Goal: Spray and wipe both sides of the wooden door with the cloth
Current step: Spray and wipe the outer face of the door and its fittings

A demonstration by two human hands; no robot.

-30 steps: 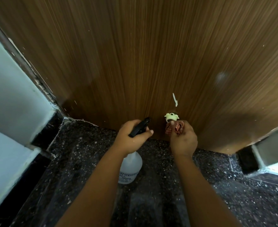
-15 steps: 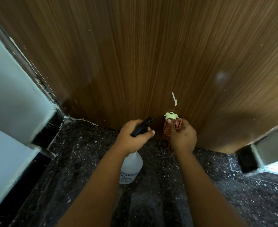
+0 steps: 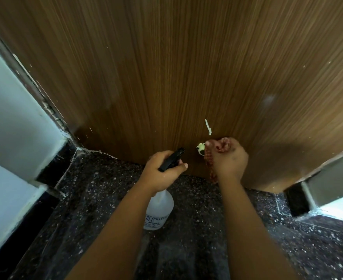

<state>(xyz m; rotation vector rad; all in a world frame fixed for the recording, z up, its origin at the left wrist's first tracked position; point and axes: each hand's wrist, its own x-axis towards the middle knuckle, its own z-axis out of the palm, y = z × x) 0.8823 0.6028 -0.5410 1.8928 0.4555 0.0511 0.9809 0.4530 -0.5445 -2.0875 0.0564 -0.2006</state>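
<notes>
Rubbing low on the wooden door (image 3: 186, 67), the right hand (image 3: 230, 158) has its fingers curled tight round a bunched red-checked cloth (image 3: 223, 145); the wad sits against the panel near its bottom edge, and a loose tail of it hangs down beside the wrist; the left hand (image 3: 162, 171) is wrapped round the neck of the spray bottle (image 3: 160, 209), thumb lying along the black trigger head (image 3: 171, 159), nozzle aimed at the door and held just beside the cloth.

The cloth looks thin, soft and limp, so it should fold to any shape and is best kept balled in the palm so the tail does not drag; the bottle is translucent plastic, rounded at the shoulder, with printed lettering; it is probably light, and the narrow neck under the trigger is the natural place to hold it; wet plastic could turn slippery.

The door is a flat, smooth laminate or veneer with fine vertical grain and a slight sheen; a pale streak (image 3: 208, 127) and a small pale blob (image 3: 201, 147) cling to it right beside the cloth, and scattered light specks dot the surface; these may need firmer rubbing; the floor (image 3: 106, 199) is dark speckled stone, glossy and hard; pale walls (image 3: 15, 118) flank the door on the left.
</notes>
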